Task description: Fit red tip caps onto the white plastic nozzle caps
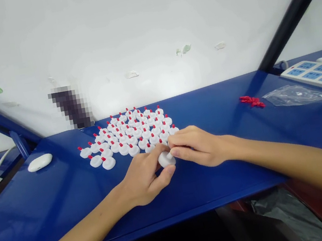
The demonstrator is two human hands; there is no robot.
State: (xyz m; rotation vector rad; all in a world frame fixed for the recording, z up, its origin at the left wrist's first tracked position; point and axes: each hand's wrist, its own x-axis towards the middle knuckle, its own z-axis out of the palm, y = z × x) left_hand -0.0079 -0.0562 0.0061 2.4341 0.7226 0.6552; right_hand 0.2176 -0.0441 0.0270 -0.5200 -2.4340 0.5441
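Note:
A round white nozzle cap (167, 160) is tilted near the front of the blue table. Thumb and fingers of my left hand (145, 176) grip it by its round base. My right hand (198, 146) is closed in a pinch at the end of the cap's narrow spout. Those fingertips hide the spout's tip, so any small piece there cannot be made out. Just beyond my hands stand several similar white caps with red tips (134, 149), grouped closely together.
Small red tips (252, 102) lie in a pile at the right, beside a clear plastic bag (295, 96). A multi-socket panel (320, 74) is at the far right. An oval white case (40, 162) sits on the left of the blue table (221, 184), against a white wall.

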